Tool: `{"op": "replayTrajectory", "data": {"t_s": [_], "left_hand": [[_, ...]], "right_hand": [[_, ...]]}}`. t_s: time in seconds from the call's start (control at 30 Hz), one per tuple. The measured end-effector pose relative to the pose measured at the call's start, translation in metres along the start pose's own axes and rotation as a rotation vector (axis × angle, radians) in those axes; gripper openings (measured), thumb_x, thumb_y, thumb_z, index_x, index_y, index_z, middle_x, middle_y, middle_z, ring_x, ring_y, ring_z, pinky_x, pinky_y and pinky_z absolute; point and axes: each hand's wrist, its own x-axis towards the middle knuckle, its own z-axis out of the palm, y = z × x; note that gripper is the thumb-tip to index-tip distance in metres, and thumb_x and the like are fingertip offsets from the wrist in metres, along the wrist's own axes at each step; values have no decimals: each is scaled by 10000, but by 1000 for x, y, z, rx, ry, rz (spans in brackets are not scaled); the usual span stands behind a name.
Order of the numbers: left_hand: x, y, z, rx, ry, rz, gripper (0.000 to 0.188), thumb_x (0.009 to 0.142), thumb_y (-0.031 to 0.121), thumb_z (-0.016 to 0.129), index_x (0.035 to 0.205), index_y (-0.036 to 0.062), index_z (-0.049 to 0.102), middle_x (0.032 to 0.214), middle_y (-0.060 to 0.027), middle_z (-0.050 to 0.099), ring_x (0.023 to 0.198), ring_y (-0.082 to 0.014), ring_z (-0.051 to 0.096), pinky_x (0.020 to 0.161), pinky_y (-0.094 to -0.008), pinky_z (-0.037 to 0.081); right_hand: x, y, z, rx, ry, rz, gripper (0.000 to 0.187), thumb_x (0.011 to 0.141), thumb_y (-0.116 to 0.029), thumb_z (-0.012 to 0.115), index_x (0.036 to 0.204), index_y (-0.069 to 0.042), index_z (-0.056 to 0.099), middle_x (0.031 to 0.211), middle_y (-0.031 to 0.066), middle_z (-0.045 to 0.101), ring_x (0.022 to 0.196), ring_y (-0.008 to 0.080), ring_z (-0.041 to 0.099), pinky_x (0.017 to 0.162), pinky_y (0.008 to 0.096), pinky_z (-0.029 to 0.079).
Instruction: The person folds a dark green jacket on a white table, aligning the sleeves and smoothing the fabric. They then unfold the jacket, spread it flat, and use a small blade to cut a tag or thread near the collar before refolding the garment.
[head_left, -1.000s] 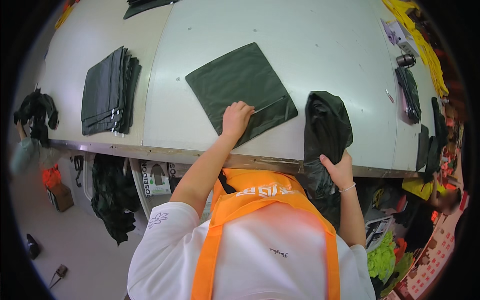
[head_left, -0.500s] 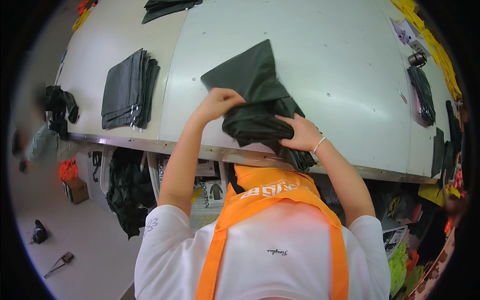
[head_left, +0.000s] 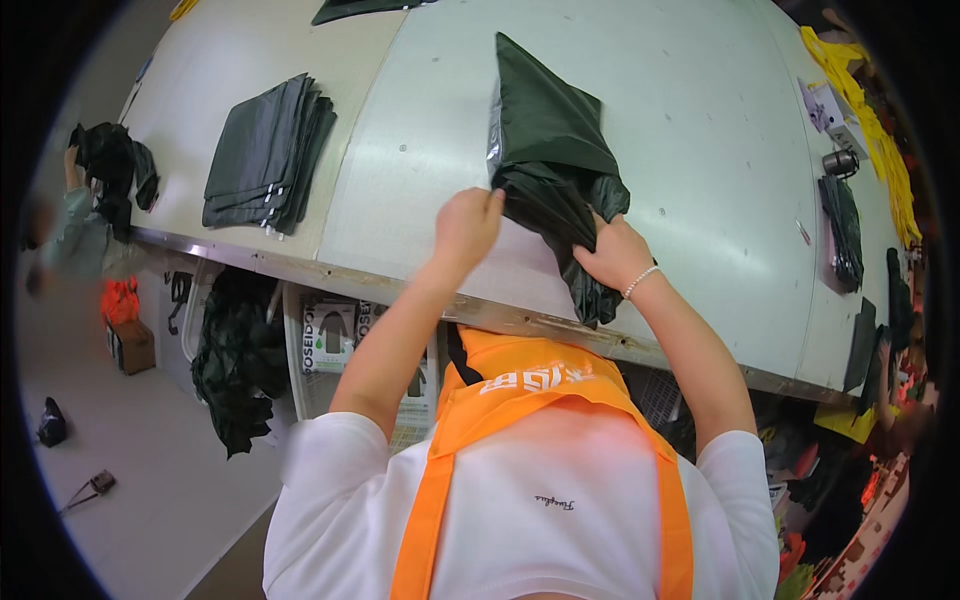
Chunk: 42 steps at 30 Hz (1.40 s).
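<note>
On the table [head_left: 715, 130], the pouch [head_left: 548, 118] now lies rotated; left hand [head_left: 468, 228] pinches its edge, right hand [head_left: 617, 258] grips the bundle [head_left: 550, 205]; pouch stack [head_left: 262, 155] leftward.

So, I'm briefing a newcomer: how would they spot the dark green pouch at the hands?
On the pale worktable, look straight ahead of the orange apron. The left hand and right hand are at the near end of the dark green pouch. Unlike the flat stack to its left, it has crumpled dark material bunched at that end.
</note>
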Motion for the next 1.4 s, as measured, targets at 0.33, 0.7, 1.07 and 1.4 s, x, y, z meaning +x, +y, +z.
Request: {"op": "replayTrajectory", "data": {"t_s": [0.33,0.7,1.07,1.4], "left_hand": [[-13,85,-16,14,-614,180,311,744,371,693,658,73,665,619,-111,620,661,-298,634,617,-383,499],[59,82,36,258,-203,382,220,848,255,593,877,40,630,900,-129,644,886,-303,620,738,-387,505],[47,54,31,245,-350,233,364,747,87,576,1102,20,535,955,-185,630,898,-352,612,781,-417,500],[-11,103,43,146,-200,635,69,693,98,601,748,75,636,734,-73,585,717,-258,609,607,-370,495]], "right_hand": [[-5,-16,-1,-74,68,-38,470,704,-299,696,1069,-17,603,978,234,572,908,361,613,767,424,521],[-12,-32,7,-270,54,-167,368,658,-303,742,941,-78,674,1146,212,517,933,278,578,758,343,495],[-11,-27,9,-194,109,-156,472,647,-315,746,1033,-65,641,1078,185,519,952,298,573,788,369,494],[23,4,79,-290,181,-201,287,866,-315,498,1109,-182,575,1119,48,614,1045,270,569,892,391,454]]}}
